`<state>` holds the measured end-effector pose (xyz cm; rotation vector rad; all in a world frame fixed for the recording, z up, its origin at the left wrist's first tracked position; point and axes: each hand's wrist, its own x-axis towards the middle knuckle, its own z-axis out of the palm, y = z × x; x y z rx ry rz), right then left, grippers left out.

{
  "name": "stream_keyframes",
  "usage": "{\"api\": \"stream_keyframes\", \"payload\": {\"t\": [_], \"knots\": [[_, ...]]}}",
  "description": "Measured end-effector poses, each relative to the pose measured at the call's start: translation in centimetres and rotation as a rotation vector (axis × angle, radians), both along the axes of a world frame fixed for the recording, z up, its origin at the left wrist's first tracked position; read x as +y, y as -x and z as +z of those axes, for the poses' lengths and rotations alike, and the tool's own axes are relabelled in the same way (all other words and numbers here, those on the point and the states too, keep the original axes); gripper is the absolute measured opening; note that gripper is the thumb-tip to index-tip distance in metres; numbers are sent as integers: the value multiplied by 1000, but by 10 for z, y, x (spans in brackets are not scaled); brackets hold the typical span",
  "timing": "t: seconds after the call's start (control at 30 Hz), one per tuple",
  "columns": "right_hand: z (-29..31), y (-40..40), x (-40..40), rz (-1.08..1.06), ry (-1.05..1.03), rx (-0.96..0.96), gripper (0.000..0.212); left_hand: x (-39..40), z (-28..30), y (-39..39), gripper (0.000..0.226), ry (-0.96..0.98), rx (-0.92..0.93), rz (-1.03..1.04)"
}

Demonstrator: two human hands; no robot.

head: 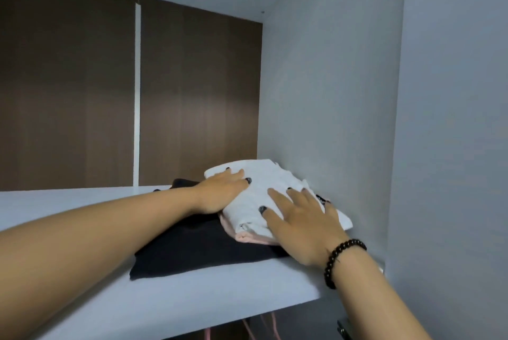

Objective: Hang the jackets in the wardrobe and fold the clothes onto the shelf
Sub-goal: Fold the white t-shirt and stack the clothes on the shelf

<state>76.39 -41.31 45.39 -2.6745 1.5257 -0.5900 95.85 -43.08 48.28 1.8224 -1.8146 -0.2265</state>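
Clothes, folded, sit stacked on the shelf near its right end, close to the wardrobe side wall. Going L to R: black garment at bottom, left hand flat on the white top, fingers straight & together, pressing. Pink piece peeks out betw. black & white. Right hand rests w/ fingers spread, relaxed. White top's long axis runs front-to-back, directly under both palms; right hand nearer the front edge. Likely step: pat flat, then withdraw.
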Motion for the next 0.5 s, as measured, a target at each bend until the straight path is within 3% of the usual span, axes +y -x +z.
{"api": "stream_keyframes", "payload": {"t": [0.17, 0.37, 0.5], "knots": [[2, -1, 6, -1, 10, -20, 56, 6, 2, -2, 57, -25, -93, -6], [32, 19, 43, 25, 32, -267, 48, 48, 5, 16, 50, 255, 235, 21], [41, 41, 95, -5, 116, -355, 45, 104, 2, 28, 42, 419, 108, 57]]}}
